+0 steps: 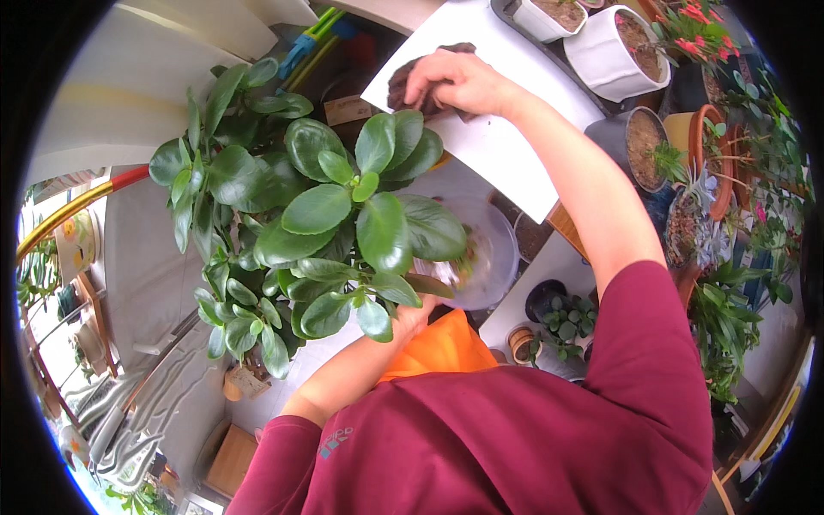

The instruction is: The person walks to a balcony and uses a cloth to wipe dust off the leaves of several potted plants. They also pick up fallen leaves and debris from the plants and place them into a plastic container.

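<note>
My right hand (454, 80) reaches to the top of the view and grips a dark brown cloth (405, 84), crumpled on a white board or tabletop (515, 154). A large potted plant with broad, glossy green leaves (322, 209) fills the middle left, and its pot is hidden. Under its lower right leaves lies my left hand (415, 315), its fingers mostly covered by foliage, so its grip cannot be made out. Beyond that hand stands a translucent plastic basin (492, 257) with leafy scraps inside.
White pots (611, 58) of soil, a dark grey pot (605, 145) and a terracotta pot (702, 148) line the right side. A small dark pot (544, 299) stands below the board. Green and yellow poles (315, 45) lean at the upper left; a red-and-gold hoop (84, 203) curves at far left.
</note>
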`<control>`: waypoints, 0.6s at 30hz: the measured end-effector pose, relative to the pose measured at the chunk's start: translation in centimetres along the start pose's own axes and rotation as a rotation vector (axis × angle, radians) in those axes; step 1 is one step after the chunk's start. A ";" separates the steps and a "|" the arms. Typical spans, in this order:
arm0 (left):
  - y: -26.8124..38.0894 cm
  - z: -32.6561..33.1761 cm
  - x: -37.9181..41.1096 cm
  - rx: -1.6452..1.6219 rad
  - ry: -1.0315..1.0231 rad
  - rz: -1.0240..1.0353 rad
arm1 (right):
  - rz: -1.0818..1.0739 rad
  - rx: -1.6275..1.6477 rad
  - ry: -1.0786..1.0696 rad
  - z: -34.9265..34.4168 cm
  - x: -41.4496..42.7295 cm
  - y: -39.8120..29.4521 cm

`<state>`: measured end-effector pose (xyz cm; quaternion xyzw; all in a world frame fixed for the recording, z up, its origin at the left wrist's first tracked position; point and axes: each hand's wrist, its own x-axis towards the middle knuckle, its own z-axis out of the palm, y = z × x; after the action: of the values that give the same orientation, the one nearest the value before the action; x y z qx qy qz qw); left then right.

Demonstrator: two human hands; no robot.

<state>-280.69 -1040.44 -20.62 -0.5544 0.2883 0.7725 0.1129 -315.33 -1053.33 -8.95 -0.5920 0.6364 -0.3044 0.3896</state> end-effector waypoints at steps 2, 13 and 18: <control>1.6 0.6 1.3 -0.175 0.020 0.132 | -0.083 0.017 0.089 0.1 -2.6 0.9; 6.9 3.8 1.9 -0.414 -0.005 0.398 | 0.110 0.223 0.694 8.6 -14.5 -2.4; 7.0 4.0 1.1 -0.333 -0.040 0.396 | 0.082 -0.237 0.948 1.7 -12.2 -2.3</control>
<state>-287.64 -1043.96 -18.51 -0.4829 0.2577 0.8271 -0.1277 -312.70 -1041.37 -6.24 -0.4027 0.7968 -0.4504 -0.0014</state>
